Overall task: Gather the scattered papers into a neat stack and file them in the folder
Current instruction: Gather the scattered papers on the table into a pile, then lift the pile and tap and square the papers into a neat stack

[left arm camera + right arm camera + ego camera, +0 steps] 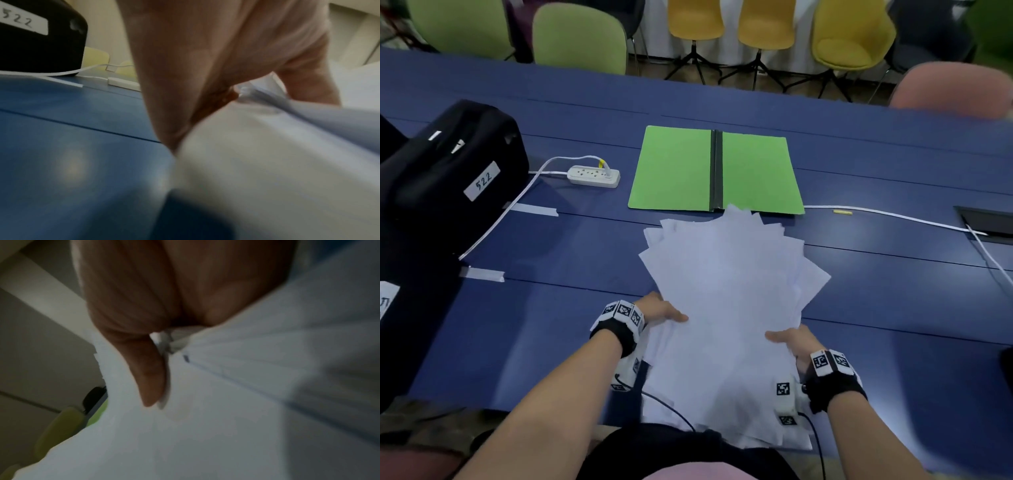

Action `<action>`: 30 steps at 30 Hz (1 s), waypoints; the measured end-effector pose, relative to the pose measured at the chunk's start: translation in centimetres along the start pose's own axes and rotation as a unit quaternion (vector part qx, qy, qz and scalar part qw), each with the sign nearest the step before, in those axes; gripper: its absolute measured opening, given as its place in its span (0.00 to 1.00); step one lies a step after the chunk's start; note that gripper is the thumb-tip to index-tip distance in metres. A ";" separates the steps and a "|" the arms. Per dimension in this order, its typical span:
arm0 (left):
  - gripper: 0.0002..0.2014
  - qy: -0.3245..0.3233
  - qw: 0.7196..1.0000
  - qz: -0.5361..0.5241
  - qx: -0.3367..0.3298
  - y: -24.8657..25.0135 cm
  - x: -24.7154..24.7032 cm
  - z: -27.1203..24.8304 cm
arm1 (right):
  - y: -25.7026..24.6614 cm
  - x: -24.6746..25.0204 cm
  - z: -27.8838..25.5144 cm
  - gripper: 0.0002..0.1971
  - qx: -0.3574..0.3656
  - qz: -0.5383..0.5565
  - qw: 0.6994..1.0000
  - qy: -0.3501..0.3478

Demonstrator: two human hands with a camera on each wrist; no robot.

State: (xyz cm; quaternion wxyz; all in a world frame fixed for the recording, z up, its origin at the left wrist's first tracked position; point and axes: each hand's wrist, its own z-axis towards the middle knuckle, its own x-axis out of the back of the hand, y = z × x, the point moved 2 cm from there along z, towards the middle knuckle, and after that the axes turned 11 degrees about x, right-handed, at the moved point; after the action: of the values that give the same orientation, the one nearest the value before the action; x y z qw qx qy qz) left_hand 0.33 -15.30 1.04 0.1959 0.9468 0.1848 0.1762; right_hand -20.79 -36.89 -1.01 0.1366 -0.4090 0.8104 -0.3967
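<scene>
A loose, fanned pile of white papers [726,301] is held above the blue table [551,308], its far corners splayed out. My left hand [664,311] grips the pile's left edge, thumb on top. My right hand [791,339] grips the right edge the same way. In the left wrist view my left hand [205,81] pinches the papers [267,162]. In the right wrist view my right hand's thumb [150,378] lies on the papers [205,434]. An open green folder [678,168] with a black spine lies flat beyond the pile.
A black case [445,174] labelled 522 stands at the left. A white power strip [594,175] and its cable lie left of the folder. Another white cable [893,215] runs right to a table hatch [986,222]. Chairs [580,37] line the far side.
</scene>
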 end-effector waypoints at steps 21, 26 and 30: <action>0.28 0.068 0.963 -0.178 -0.189 9.2 6.2 -11.6 | -16.3 1.2 -6.2 0.17 0.304 0.172 0.935 0.054; 0.29 0.104 0.984 -0.092 -0.115 9.4 3.5 -11.6 | -13.9 -1.0 -4.3 0.21 0.266 0.133 0.950 0.089; 0.29 0.110 0.975 -0.150 -0.125 9.7 1.9 -11.3 | -14.5 -2.2 -4.5 0.19 0.284 0.160 0.940 0.100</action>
State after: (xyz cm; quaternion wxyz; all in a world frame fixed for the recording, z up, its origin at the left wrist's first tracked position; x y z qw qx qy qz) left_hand 0.14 -19.33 15.51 0.3151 0.8512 0.3220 0.2693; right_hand -13.82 -37.89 12.56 0.2267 -0.1767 0.7281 -0.6223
